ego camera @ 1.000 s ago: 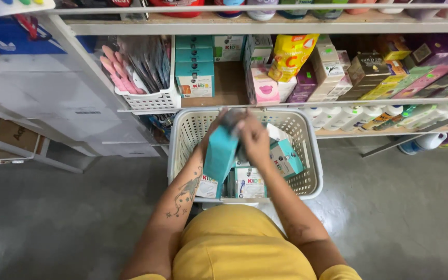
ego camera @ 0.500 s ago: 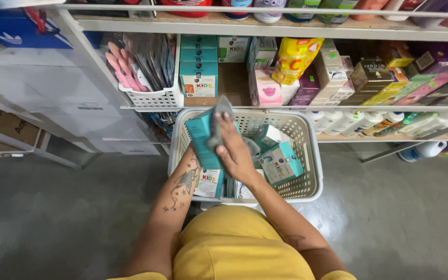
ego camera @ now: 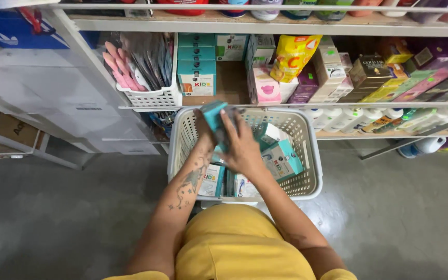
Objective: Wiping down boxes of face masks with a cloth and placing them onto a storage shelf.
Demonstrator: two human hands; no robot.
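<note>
**Hands lifting a teal box above the basket**

Yellow trousers (ego camera: 239, 243) are filling the near bottom of the head view, with both forearms reaching forward from them. The left forearm, tattooed, is running up to the left hand (ego camera: 204, 132), and the right forearm is angling in to the right hand (ego camera: 242, 148). Both hands are closing around a teal box (ego camera: 214, 115), which is sitting at the fingertips, raised over the far left part of the white basket (ego camera: 309, 155). The left hand is gripping the box from the left side; the right hand is lying over its lower right part with fingers curled on it. Part of the box is hidden under the right hand.

Below the hands, more teal and white boxes (ego camera: 282, 159) are lying loose in the basket, some flat and some tilted, just beside the right wrist. The basket is standing on the grey floor (ego camera: 53, 218), close against the shelf (ego camera: 390, 106).

Farther on, a stack of matching teal boxes (ego camera: 196, 62) is standing on the shelf just beyond the held box. Left of the stack, a small white bin (ego camera: 151, 96) is holding pink and grey items. To the right, a yellow pouch (ego camera: 292, 54) is leaning among small cartons, and white bottles (ego camera: 338, 119) are lining the lower shelf.
</note>
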